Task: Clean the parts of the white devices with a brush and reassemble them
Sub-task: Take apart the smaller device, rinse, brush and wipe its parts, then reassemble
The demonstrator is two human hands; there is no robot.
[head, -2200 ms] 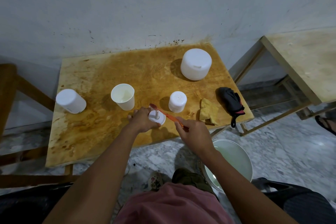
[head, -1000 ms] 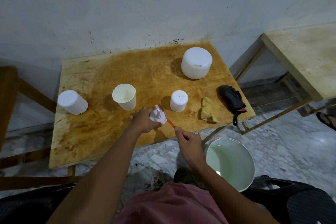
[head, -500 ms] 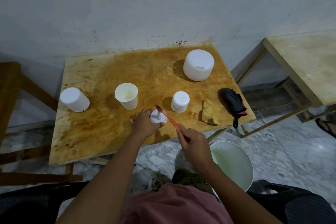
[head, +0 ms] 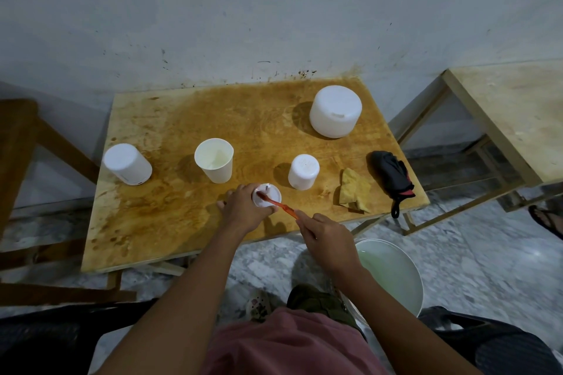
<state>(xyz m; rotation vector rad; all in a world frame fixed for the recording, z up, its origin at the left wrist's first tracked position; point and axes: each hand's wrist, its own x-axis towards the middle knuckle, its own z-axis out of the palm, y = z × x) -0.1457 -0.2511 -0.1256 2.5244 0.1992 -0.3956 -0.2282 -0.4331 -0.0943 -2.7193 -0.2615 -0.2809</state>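
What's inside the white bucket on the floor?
Pale greenish liquid sits in the round white bucket; the right forearm covers its left part, so anything there is hidden.

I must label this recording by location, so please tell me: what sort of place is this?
Probably a plain room in a home or small workshop, not a lab: a stained wooden table stands against a marked painted wall, the floor is speckled stone, and a white basin sits on it.

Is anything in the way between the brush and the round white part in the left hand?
Nothing visible. The brush, held by the right hand, touches the round white part in the left hand.
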